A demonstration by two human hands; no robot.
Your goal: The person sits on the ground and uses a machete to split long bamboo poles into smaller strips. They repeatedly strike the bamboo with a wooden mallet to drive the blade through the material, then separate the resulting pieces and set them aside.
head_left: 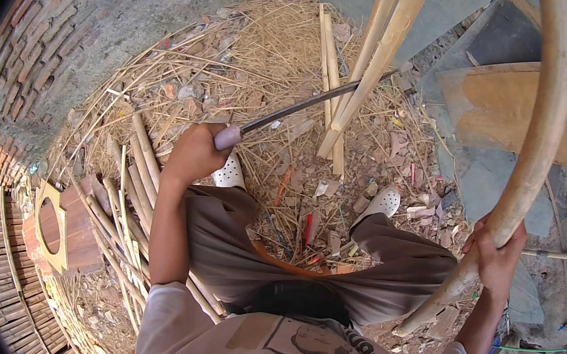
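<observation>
My left hand (195, 152) grips the pale handle of a long curved knife (292, 110). Its dark blade reaches up and right to a pair of split bamboo strips (378, 53) that rise steeply from the ground. The blade's tip meets the strips about halfway up. My right hand (496, 251) is wrapped around a thick pale bamboo pole (539, 139) that arcs from the lower right up past the top edge. I am seated, knees apart, white perforated shoes (382, 202) planted on straw-strewn ground.
A bundle of cut bamboo sticks (129, 207) lies at my left. A wooden box with a round hole (58, 226) sits further left. A brick wall (37, 37) curves at upper left. Flat boards (522, 108) lie at right. Straw and chips litter the ground.
</observation>
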